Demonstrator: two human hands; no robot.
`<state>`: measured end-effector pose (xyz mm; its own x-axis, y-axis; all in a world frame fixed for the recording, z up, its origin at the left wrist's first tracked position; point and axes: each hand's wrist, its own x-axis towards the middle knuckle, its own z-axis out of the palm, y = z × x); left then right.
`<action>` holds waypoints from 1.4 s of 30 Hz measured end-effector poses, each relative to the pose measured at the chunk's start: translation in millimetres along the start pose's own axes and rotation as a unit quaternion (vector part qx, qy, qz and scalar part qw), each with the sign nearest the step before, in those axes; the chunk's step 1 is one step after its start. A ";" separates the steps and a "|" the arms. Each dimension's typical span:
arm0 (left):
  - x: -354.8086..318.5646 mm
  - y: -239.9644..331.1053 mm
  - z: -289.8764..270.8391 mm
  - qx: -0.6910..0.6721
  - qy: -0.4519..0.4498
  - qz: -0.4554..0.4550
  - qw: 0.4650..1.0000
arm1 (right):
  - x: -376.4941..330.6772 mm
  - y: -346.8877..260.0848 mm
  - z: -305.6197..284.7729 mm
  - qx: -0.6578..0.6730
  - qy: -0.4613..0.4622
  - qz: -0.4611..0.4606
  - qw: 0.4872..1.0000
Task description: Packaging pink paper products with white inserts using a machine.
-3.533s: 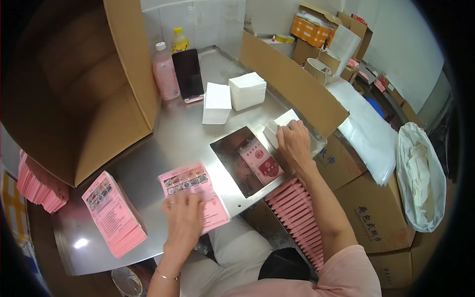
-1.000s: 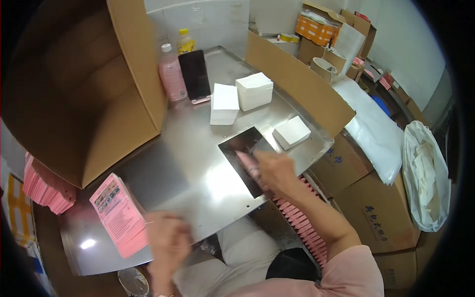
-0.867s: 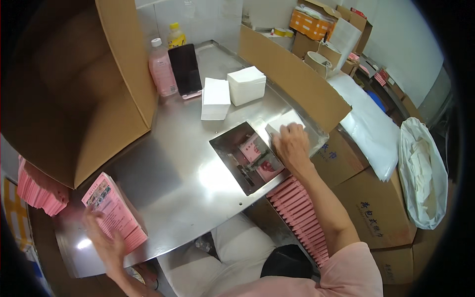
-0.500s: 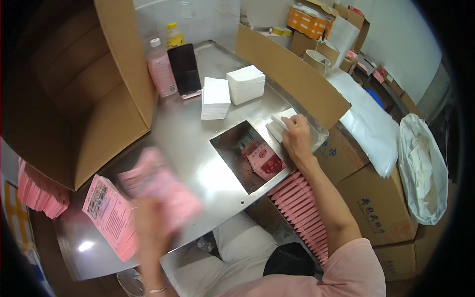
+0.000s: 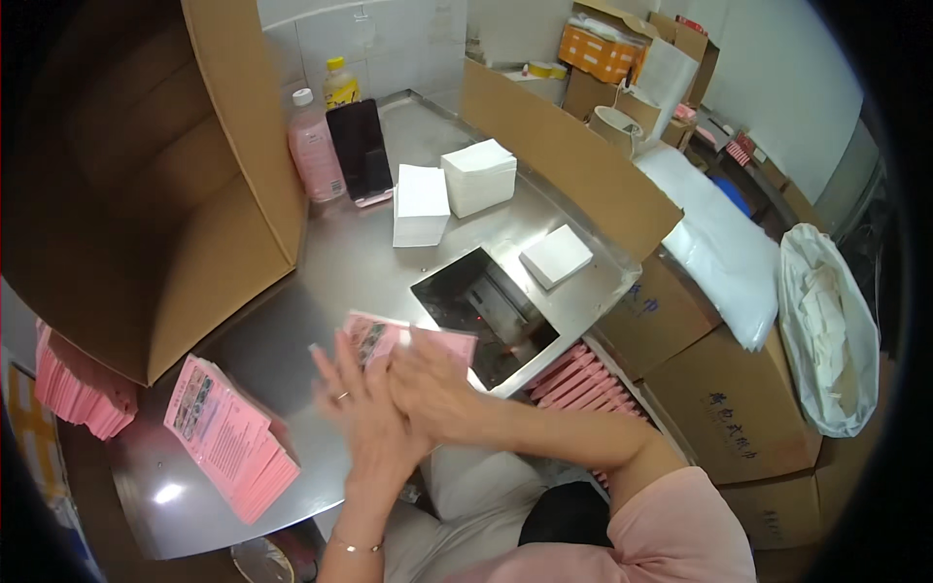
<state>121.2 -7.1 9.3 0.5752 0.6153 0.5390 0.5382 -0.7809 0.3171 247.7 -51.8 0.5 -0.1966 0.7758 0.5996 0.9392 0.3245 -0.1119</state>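
Observation:
Both hands meet over a pink printed packet (image 5: 449, 342) that lies flat on the metal table, left of a rectangular opening. My left hand (image 5: 367, 423) is open, its fingers spread at the packet's left end. Across it lies my right hand (image 5: 432, 381), fingers stretched flat over the packet; parts of the fingers are hidden. A leaning pile of similar pink packets (image 5: 228, 432) rests to the left. Beyond the opening (image 5: 486, 316) sits a small white stack of folded tissues (image 5: 557, 256), untouched.
Two taller white stacks (image 5: 421, 204) stand farther back, near a phone (image 5: 360, 154) and a pink bottle (image 5: 316, 146). A large open carton (image 5: 243, 223) borders the left, and a cardboard strip (image 5: 573, 155) the right. Pink packets (image 5: 583, 384) fill a container below the table edge.
My right hand has left the small white stack and come over the pink packet. My left hand has moved right with that packet, now flat. The pink packet in the opening no longer shows.

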 end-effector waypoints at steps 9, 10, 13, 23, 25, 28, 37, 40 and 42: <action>-2.5 7.1 -0.5 0.045 -0.114 -0.042 0.992 | -85.3 136.7 -76.4 -0.319 0.061 0.276 0.905; -3.6 5.4 1.1 0.063 -0.091 -0.017 0.994 | -87.2 139.7 -74.2 -0.300 0.043 0.266 0.915; 1.1 2.1 0.6 0.088 -0.032 0.036 0.995 | -88.3 144.8 -70.6 -0.252 0.072 0.281 0.923; -12.6 8.7 -5.9 0.014 -0.122 0.064 0.990 | -79.8 140.0 -82.0 -0.223 0.107 0.293 0.924; -15.2 11.4 -10.3 -0.017 -0.142 0.089 0.986 | -67.5 109.9 -72.3 -0.117 0.128 0.210 0.962; -6.4 7.1 -25.0 -0.125 -0.210 -0.049 0.968 | -58.5 0.7 -49.8 0.021 0.021 -0.007 1.000; -7.2 18.0 -19.2 -0.094 -0.152 0.033 0.983 | 3.6 59.6 5.0 -0.029 -0.222 0.257 0.940; -25.3 1.0 -28.7 -0.101 -0.149 0.053 0.982 | -36.2 92.4 3.8 0.016 -0.096 0.310 0.946; -33.8 5.7 -28.7 -0.124 -0.138 0.072 0.980 | -50.0 103.3 -10.1 -0.053 -0.231 0.305 0.923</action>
<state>87.1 -35.4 15.3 0.7974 0.4759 0.3711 0.2927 -0.8427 0.4519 357.4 -62.5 -33.1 0.3014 0.9523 0.0468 0.9322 -0.2840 -0.2245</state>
